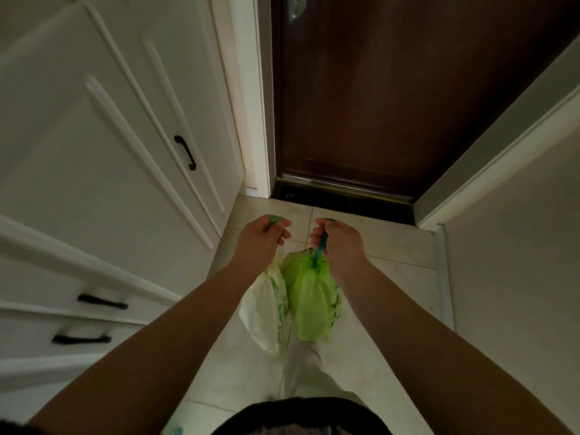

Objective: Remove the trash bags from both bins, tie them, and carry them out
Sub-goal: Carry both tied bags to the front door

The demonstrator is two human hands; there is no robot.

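dark clothing (301,416) fills the bottom edge at 6 o'clock, and just above it a pale trouser leg (304,368) stands on the light floor tiles (386,356). two bare forearms reach up from the lower corners toward the middle of the view.

left hand (262,238), a little toward 11 o'clock of centre-low, is curled into a fist around the gathered neck of a whitish bag (262,312); a bit of green shows above the knuckles. that bag hangs below the fist, pale and translucent with green print along its right side.

right hand (337,238), at 1 o'clock from the bags, is also pressed closed, pinching a blue-green tie or twisted neck that runs down into a bright green bag (310,299). this bag hangs just beside the whitish one, the two touching along their sides, both in the air over the tiles and in front of the trouser leg.

at 12 o'clock a dark brown door (408,89) stands shut, with a dark threshold strip (345,196) at its foot. white cabinet doors (94,136) with black handles (185,152) cover the 9 to 10 o'clock side, and a pale wall (518,230) with white trim runs down the 3 o'clock side.
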